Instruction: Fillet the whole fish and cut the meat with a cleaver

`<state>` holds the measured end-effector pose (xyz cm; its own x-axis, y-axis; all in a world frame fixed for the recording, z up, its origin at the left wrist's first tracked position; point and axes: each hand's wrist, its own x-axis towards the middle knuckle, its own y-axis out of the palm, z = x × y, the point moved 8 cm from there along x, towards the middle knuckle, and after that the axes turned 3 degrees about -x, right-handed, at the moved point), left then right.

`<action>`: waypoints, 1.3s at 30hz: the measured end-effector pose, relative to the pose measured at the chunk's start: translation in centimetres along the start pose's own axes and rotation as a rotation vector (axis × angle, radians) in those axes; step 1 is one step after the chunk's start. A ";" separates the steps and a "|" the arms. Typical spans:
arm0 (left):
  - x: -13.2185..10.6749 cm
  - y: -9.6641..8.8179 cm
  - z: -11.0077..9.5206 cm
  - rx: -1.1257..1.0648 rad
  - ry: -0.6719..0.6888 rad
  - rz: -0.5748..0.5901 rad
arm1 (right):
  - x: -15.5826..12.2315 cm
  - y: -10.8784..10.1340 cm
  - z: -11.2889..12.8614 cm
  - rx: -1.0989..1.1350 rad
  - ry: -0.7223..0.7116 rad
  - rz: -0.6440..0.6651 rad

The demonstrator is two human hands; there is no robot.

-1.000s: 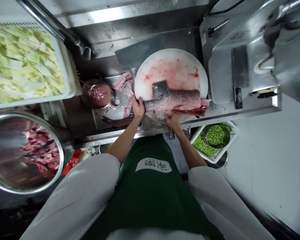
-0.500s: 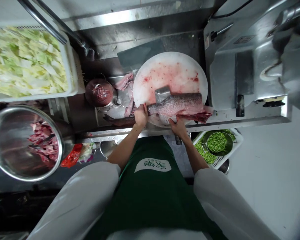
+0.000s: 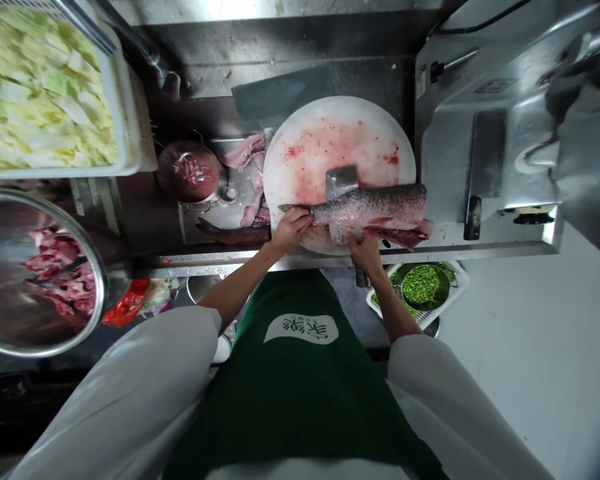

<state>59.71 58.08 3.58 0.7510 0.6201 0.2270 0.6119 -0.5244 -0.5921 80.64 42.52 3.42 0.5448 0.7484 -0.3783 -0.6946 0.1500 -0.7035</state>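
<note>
A headless grey-speckled fish lies along the near side of the round white cutting board, with red flesh hanging at its right end. My left hand is closed on its tail at the left. My right hand is wrapped round the handle of a cleaver, its fingers beside the fish's belly edge. The blade passes beneath the fish, showing above and below it; its middle is hidden. Pale pink fish pieces and another dark fish tail lie left of the board.
A pot of reddish scraps stands left. Beyond are a basket of chopped cabbage and a steel bowl of meat pieces. Another cleaver lies on the steel surface at right. Chopped greens sit below the counter edge.
The fish has slid right across the board with my left hand on its tail. The cleaver and my right hand have also shifted slightly right. The camera view has moved a little.
</note>
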 end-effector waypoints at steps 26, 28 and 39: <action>5.8 0.0 -4.8 0.055 0.040 0.144 | 2.8 2.3 3.5 -0.143 -0.006 0.096; 9.2 2.0 -7.3 0.145 0.072 0.266 | 2.8 2.6 4.0 -0.107 -0.053 0.098; 14.4 8.3 -9.0 0.371 -0.060 0.635 | -1.4 2.7 -0.8 -0.070 0.017 0.192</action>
<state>77.83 57.43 8.95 0.9112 0.2995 -0.2829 -0.0680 -0.5680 -0.8202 78.36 41.40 1.60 0.4139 0.7480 -0.5188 -0.7522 -0.0400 -0.6577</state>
